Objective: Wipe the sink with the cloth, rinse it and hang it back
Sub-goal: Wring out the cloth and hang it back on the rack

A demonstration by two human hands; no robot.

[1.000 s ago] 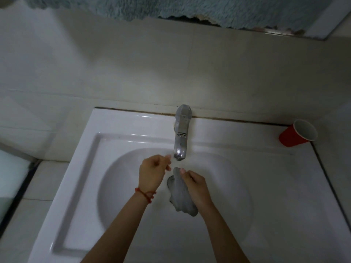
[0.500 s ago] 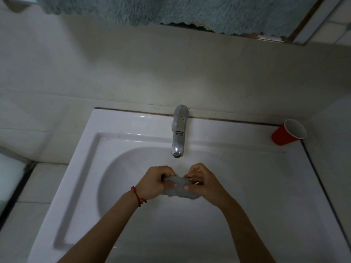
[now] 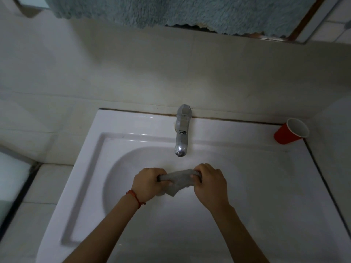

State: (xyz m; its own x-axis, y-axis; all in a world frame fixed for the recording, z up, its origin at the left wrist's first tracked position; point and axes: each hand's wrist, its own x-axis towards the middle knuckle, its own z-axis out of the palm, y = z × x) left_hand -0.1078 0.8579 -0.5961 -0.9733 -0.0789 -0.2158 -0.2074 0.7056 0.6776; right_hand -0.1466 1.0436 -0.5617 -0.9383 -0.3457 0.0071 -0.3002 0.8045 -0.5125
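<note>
The white sink (image 3: 121,130) is seen from above, its left rim bare. A red string bracelet (image 3: 135,198) is worn on the left wrist. The left hand (image 3: 149,184) is curled shut around the left end of the grey cloth (image 3: 177,182) — half a second ago the same end was gripped, but the cloth was bunched loosely between the hands; now it is drawn out into a tight twisted band over the basin. The chrome tap (image 3: 182,133) is sited just behind the cloth, spout clear of it; no running water can be made out. The right hand (image 3: 209,184) is clenched on the cloth's right end. A red cup (image 3: 290,134) is left at the sink's far right corner — tilted against the wall.
</note>
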